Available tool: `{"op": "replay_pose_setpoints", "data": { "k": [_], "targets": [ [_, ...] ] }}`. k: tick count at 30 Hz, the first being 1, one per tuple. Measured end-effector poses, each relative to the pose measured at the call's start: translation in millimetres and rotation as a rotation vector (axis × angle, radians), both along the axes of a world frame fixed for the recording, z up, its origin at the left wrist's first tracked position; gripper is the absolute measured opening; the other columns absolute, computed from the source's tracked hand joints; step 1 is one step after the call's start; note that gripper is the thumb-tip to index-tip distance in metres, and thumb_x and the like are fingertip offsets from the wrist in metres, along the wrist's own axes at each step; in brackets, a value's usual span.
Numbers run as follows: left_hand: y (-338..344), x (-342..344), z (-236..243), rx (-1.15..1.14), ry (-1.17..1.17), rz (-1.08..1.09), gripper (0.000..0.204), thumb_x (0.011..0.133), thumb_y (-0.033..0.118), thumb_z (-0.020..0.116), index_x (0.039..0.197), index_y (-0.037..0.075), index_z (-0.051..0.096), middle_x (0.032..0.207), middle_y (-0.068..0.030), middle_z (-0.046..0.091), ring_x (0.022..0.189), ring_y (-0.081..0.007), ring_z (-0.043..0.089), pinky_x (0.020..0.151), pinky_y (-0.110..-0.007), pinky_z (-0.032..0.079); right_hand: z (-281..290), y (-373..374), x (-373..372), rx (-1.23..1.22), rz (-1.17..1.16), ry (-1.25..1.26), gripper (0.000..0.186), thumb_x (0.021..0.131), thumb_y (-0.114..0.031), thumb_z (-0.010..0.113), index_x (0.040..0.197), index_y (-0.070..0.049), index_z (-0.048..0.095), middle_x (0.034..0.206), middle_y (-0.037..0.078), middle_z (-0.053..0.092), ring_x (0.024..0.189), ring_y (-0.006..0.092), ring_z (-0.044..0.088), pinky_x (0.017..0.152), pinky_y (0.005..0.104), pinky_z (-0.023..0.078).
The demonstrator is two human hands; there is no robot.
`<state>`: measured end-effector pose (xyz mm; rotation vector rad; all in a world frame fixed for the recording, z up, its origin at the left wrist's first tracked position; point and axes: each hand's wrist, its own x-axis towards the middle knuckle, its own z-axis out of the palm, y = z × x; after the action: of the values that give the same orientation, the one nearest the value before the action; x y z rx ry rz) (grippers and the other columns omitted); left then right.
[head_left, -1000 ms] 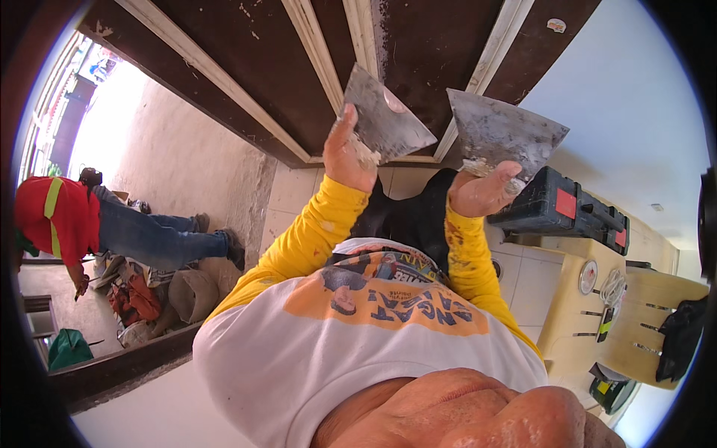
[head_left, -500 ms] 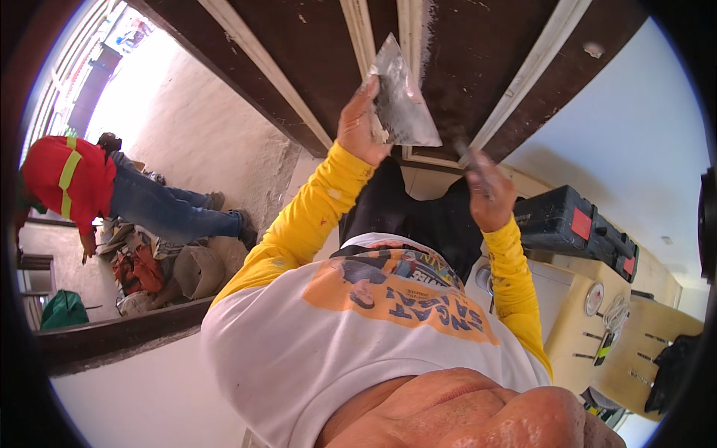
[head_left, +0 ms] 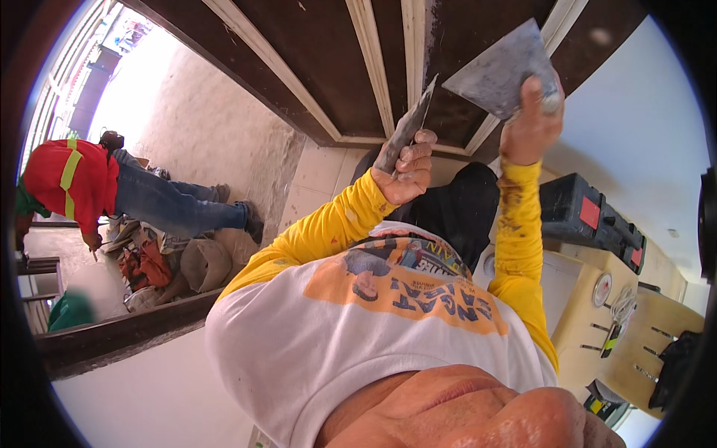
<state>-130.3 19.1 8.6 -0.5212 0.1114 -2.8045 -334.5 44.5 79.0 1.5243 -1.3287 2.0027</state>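
My left hand (head_left: 407, 173) is closed around a grey metal putty knife (head_left: 408, 127), its smeared blade turned nearly edge-on and pointing up. The fingers are dusted with pale filler. Higher and to the right, my right hand (head_left: 532, 127) grips a second, wide putty knife (head_left: 499, 69) with a flared, whitish-stained blade. That blade lies in front of the dark brown panelled door (head_left: 478, 30); whether it touches the surface I cannot tell. Pale unpainted moulding strips (head_left: 371, 60) run along the door between its panels.
A black hard case (head_left: 571, 209) with red labels stands at the right, near cream plastic chairs (head_left: 590, 313). On the left, a co-worker in a red top (head_left: 86, 179) bends over a heap of bags and cloths (head_left: 149, 265). A dark ledge (head_left: 134, 332) runs below them.
My right hand has risen toward the door, turning its blade broadside. My left hand has moved down and right, and its blade has tipped from broad face to nearly edge-on.
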Motion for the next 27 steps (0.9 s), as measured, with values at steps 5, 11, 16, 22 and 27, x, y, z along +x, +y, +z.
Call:
{"op": "replay_pose_setpoints", "data": {
  "k": [5,11,16,22,27],
  "targets": [
    [0.1,-3.5,-10.1,-0.040,-0.110,0.003,0.033,0.097,0.037,0.052,0.103,0.005,0.056,0.076,-0.0072,0.067,0.055,-0.0130,0.060,0.048,-0.022,0.046,-28.6,-3.1,-7.0,0.580,0.556,-0.374,0.036,0.084,-0.011,0.068,0.118,-0.003,0.059,0.101,0.009,0.064,0.091,0.0222,0.061,0.081,0.0326,0.048],
    [-48.3,15.5,48.0,-0.215,-0.803,0.982,0.033,0.094,0.035,0.058,0.112,0.007,0.061,0.087,-0.0054,0.067,0.077,-0.0202,0.065,0.073,-0.034,0.054,-55.5,65.0,5.4,0.685,1.013,-0.886,0.026,0.085,-0.009,0.068,0.110,-0.004,0.061,0.100,0.004,0.067,0.092,0.0147,0.065,0.083,0.0280,0.051],
    [-56.5,59.0,-1.0,-0.820,-0.893,1.507,0.044,0.092,0.027,0.062,0.126,0.001,0.051,0.112,-0.0147,0.062,0.101,-0.0288,0.061,0.096,-0.042,0.045,-35.2,74.0,44.6,0.475,1.339,-1.569,0.030,0.092,-0.011,0.055,0.119,0.000,0.058,0.112,0.013,0.067,0.102,0.0246,0.066,0.091,0.0368,0.052],
    [-49.3,37.8,30.2,-1.494,-0.295,1.665,0.042,0.085,0.017,0.068,0.125,0.007,0.059,0.127,-0.0207,0.059,0.123,-0.0348,0.053,0.103,-0.051,0.040,-20.5,58.7,77.2,0.413,1.430,-1.765,0.027,0.093,-0.013,0.054,0.116,0.001,0.059,0.110,0.011,0.067,0.097,0.0233,0.068,0.089,0.0365,0.053],
    [-44.8,46.4,50.4,-2.086,-0.308,1.708,0.049,0.077,0.007,0.073,0.124,0.011,0.060,0.127,-0.0154,0.060,0.123,-0.0345,0.053,0.107,-0.048,0.037,-17.7,54.9,77.8,0.417,1.505,-1.715,0.026,0.095,-0.013,0.054,0.117,0.001,0.059,0.112,0.012,0.066,0.097,0.0223,0.068,0.090,0.0363,0.053]
  ]
}}
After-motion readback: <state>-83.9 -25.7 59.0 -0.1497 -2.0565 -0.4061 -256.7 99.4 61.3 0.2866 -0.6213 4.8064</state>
